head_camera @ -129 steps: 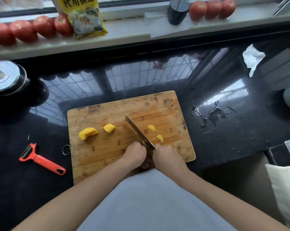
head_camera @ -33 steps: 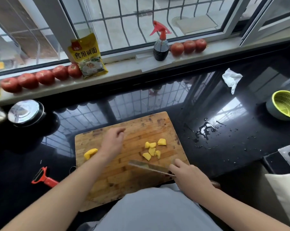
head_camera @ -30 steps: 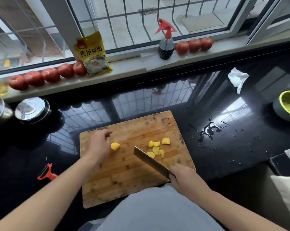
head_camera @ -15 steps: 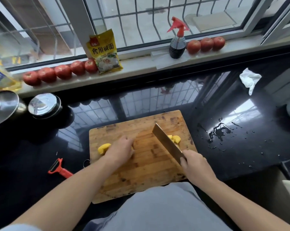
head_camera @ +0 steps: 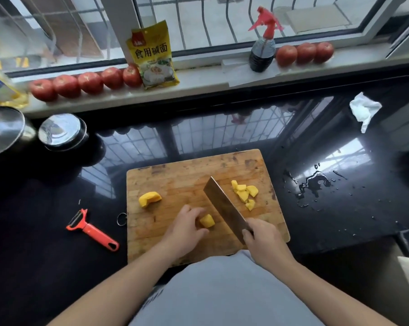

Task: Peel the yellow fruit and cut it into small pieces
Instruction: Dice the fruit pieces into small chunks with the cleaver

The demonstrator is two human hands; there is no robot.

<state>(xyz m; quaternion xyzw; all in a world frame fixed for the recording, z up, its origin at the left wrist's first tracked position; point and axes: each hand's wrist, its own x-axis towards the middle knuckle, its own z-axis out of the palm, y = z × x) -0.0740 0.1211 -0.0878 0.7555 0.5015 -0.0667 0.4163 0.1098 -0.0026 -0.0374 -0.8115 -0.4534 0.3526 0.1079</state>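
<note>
Cutting board (head_camera: 166, 245) taken as landmark. Left hand (head_camera: 186, 228) lay near the board's centre, fingers curled round a peeled yellow chunk (head_camera: 207, 221), pinning it to the wood. Right hand (head_camera: 264, 241), at the board's near right edge, was wrapped tight round the cleaver (head_camera: 223, 207) handle; the blade angled toward the board's far side, just right of the held chunk. Cut pieces (head_camera: 244, 194) sat heaped on the board's right half. A larger uncut wedge (head_camera: 150, 199) lay on the left half. Judgement: flesh looked soft, wet, light and likely slippery; best held by its drier flanks, fingertips tucked back from the blade. Peeler (head_camera: 90, 230) lay on the tabletop, left of the board.
</note>
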